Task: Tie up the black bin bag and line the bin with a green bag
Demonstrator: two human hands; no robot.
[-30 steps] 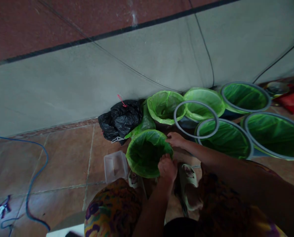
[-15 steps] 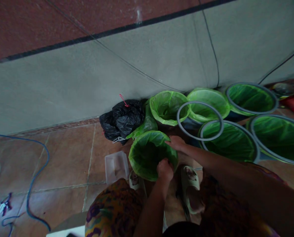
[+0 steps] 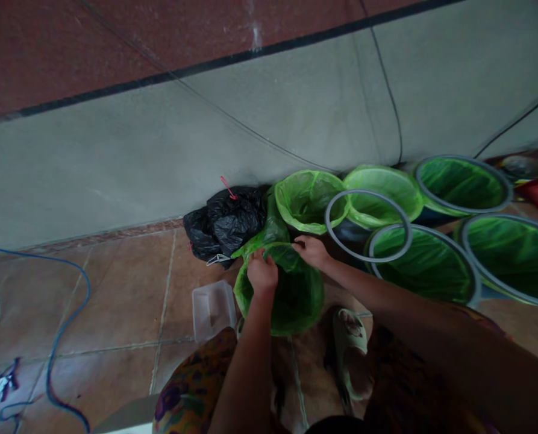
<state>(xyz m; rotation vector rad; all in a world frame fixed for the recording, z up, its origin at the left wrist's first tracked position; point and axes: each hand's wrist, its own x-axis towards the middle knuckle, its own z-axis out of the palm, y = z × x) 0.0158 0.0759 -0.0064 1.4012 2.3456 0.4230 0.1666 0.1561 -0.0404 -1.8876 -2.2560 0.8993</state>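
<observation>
A trash can lined with a green bag stands on the floor between my feet. My left hand is closed on the bag's far-left rim. At the far-right rim, my right hand pinches the bag's edge. The film between the two hands is lifted a little. A loose grey ring leans across the neighbouring cans to the right, out of both hands. The can's outer wall is mostly hidden by the liner and my arms.
Behind are two green-lined cans without rings; at right stand several green-lined cans with grey rings. Black garbage bags lie against the wall. A clear plastic box sits at left, and a blue hose crosses the tiles.
My left hand has moved from the can's near-right side to its far-left rim. My right hand has shifted slightly left and up along the edge.
</observation>
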